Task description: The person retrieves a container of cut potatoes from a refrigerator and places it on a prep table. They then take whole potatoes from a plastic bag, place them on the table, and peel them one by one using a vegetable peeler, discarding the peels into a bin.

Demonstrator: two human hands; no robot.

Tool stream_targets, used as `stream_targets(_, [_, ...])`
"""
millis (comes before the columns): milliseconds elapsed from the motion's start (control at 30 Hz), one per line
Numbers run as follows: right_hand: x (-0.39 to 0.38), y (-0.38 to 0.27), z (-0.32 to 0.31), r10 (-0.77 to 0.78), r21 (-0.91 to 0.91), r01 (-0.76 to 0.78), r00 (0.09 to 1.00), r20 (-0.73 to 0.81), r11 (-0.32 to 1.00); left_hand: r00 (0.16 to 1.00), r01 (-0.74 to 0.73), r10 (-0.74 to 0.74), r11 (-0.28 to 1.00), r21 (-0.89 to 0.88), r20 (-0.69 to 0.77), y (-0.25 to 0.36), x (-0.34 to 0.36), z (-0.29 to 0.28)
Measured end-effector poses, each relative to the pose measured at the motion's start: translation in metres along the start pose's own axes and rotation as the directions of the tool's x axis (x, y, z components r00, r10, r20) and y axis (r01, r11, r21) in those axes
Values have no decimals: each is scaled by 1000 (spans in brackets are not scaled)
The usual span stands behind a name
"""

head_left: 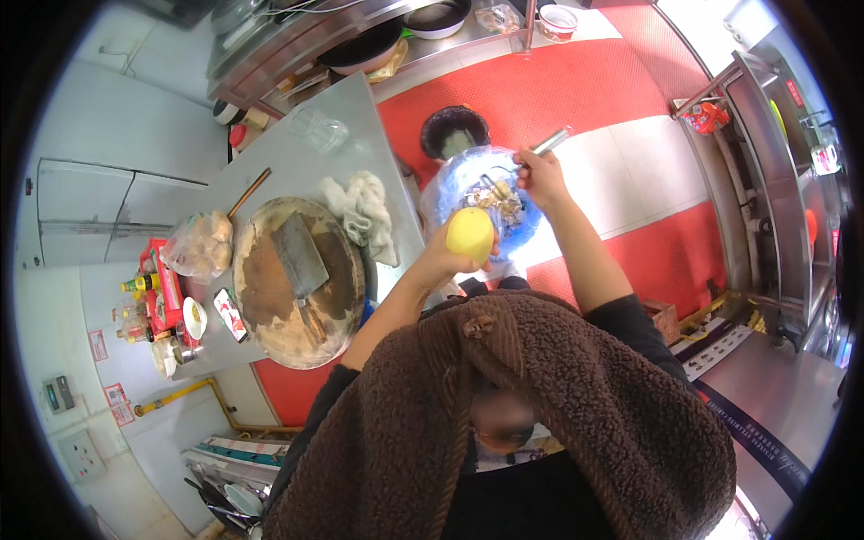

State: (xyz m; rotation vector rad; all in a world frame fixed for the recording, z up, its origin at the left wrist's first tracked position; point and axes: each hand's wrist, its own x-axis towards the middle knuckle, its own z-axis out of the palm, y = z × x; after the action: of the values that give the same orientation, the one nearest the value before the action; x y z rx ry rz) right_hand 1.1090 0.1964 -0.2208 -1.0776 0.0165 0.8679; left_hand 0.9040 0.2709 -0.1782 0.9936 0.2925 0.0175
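Note:
A smooth, yellow peeled potato (pixel 470 234) is gripped in my left hand (pixel 436 262), the fingers wrapped round its side and underside. My right hand (pixel 543 176) is closed on a silver-handled peeler (pixel 551 140), its handle pointing up and to the right; the head end is hard to make out. Both hands are over a bin lined with a bluish plastic bag (pixel 526 236). Brownish scraps (pixel 493 202) lie in the bag. The peeler and the potato are apart.
To the left, a steel table (pixel 279 162) carries a round chopping board (pixel 261 270) with a cleaver (pixel 299 256), a white cloth (pixel 362 209) and a plastic bag of potatoes (pixel 205 245). A dark bucket (pixel 441 128) stands beyond the bin. Steel shelving (pixel 756 171) is at the right.

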Motion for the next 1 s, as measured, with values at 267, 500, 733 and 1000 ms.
stream_targets(267, [-10, 4, -7, -473, -503, 434, 879, 55, 748, 993, -43, 16, 971, -235, -114, -6, 8, -9])
stream_targets(500, [-35, -32, 13, -155, 162, 118, 958, 240, 980, 992, 42, -83, 932, -361, -97, -5, 12, -17])
stream_targets(733, [-56, -32, 27, 3, 199, -82, 931, 365, 977, 981, 21, -107, 887, -461, -162, -6, 17, -15])
stream_targets(1000, [-36, -20, 15, -60, 151, 3, 925, 375, 989, 999, 11, -24, 942, -336, -35, -8, 13, -21])
